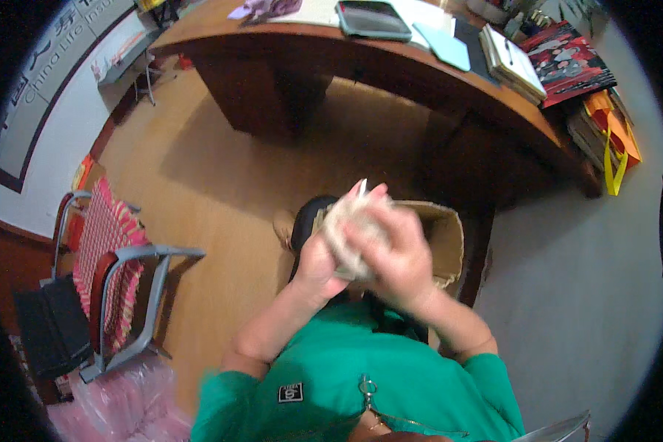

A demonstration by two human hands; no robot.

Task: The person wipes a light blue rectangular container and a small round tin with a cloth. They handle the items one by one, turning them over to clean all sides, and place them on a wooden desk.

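Observation:
A pale beige, cloth-like bundle (345,243), blurred by motion, is pressed between my two hands in front of my body. My left hand (316,265) cups it from below and the left. Over its right side lies my right hand (403,248), fingers bent onto it. A small white tip (363,188) sticks out at the far end, beside fingertips; what it belongs to is hidden. Under and to the right of my hands stands an open cardboard box (447,240), partly covered by them.
Ahead curves a wooden desk (309,36) bearing a phone (374,19), a light blue card or pad (445,45) and a notebook (511,63). A metal-framed chair (143,254) with a pink woven cover stands left. Pink plastic-wrapped packs (127,398) lie near it. An orange bag (619,132) sits right.

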